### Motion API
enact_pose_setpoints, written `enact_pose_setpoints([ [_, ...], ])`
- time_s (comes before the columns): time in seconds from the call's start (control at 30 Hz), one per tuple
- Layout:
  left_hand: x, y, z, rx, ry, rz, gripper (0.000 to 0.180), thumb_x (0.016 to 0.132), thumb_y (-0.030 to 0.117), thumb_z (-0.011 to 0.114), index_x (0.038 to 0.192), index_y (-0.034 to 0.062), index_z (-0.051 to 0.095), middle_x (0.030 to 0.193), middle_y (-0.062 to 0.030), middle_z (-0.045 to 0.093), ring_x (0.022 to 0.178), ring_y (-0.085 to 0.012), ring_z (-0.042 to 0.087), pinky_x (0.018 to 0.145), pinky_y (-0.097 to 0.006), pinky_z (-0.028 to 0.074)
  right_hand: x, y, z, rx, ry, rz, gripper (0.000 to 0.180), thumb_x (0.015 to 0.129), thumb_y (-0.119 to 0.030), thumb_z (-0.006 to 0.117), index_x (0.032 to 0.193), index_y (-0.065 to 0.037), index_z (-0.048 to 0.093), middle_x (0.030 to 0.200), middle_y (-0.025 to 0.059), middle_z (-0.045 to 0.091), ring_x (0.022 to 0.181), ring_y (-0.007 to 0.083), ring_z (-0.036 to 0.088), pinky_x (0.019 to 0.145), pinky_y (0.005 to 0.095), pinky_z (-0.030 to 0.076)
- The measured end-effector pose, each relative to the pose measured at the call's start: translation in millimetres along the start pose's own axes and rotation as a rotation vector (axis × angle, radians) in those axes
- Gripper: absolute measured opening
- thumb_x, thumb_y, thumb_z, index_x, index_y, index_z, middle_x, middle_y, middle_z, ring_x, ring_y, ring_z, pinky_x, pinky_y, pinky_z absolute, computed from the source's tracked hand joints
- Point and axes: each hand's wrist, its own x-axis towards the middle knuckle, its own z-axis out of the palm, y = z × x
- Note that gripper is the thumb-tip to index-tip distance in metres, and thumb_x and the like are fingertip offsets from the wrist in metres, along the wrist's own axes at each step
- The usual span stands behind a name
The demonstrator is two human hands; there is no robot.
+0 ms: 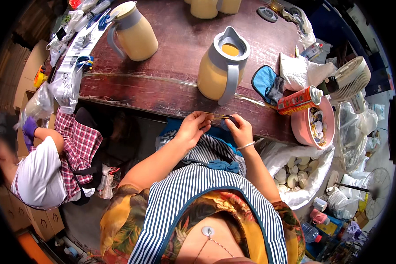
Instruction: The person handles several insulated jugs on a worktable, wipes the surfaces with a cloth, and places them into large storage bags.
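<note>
At the table's near edge, my left hand [192,128] is closed, its thumb and fingertips pinching one end of a thin yellowish strip [217,117]. The other end meets my right hand [241,131], whose fingers are also closed, around a small dark piece [229,118] too small to name. Just beyond both hands, a beige insulated jug [210,78] stands upright with a grey collar, spout and handle; an orange-yellow disc shows inside its mouth. Farther left is a second beige jug [141,43] with a grey handle. Neither hand touches a jug.
More beige jugs [203,8] stand at the back of the dark red table [176,66]. On the right are a blue cloth [265,82], a red spray can [300,100], a pink bucket [300,127] and a fan [353,78]. A person [42,176] sits at left.
</note>
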Motion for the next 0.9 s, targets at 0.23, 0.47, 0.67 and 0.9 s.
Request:
enact_pose_setpoints([
  [0.23,28,63,29,-0.592,-0.368,0.089,0.009,0.092,0.007,0.053,0.096,0.0032,0.060,0.098,-0.0085,0.064,0.098,-0.0214,0.059,0.099,-0.037,0.043,73,-38,-19,-0.230,0.246,-0.351,0.012,0.081,-0.001,0.067,0.093,-0.001,0.062,0.085,0.0085,0.058,0.075,0.0198,0.057,0.067,0.0286,0.046],
  [0.47,7,109,106,0.003,-0.606,0.803,0.018,0.093,0.008,0.061,0.110,0.0046,0.060,0.123,-0.0131,0.060,0.084,-0.0097,0.060,0.071,-0.021,0.055,67,-154,-25,-0.353,0.413,-0.749,0.015,0.084,0.005,0.061,0.097,-0.002,0.058,0.086,0.0120,0.058,0.075,0.0288,0.059,0.065,0.0321,0.048],
  [0.67,-7,113,116,0.710,-0.406,1.003,0.032,0.080,-0.001,0.071,0.111,0.0055,0.066,0.100,-0.0076,0.063,0.078,-0.0138,0.059,0.068,-0.025,0.051,89,-170,-26,0.005,-0.020,-1.063,0.027,0.085,-0.004,0.067,0.110,-0.004,0.057,0.102,0.0114,0.060,0.090,0.0199,0.060,0.078,0.0291,0.049],
  [0.9,-44,198,127,1.407,-0.322,1.196,0.008,0.080,-0.003,0.060,0.083,-0.0010,0.067,0.093,-0.0079,0.055,0.086,-0.0170,0.057,0.075,-0.030,0.048,83,-146,-1,-0.444,0.143,-1.090,0.055,0.071,-0.061,0.068,0.102,-0.016,0.064,0.094,0.0059,0.060,0.103,0.0273,0.058,0.111,0.0527,0.026],
])
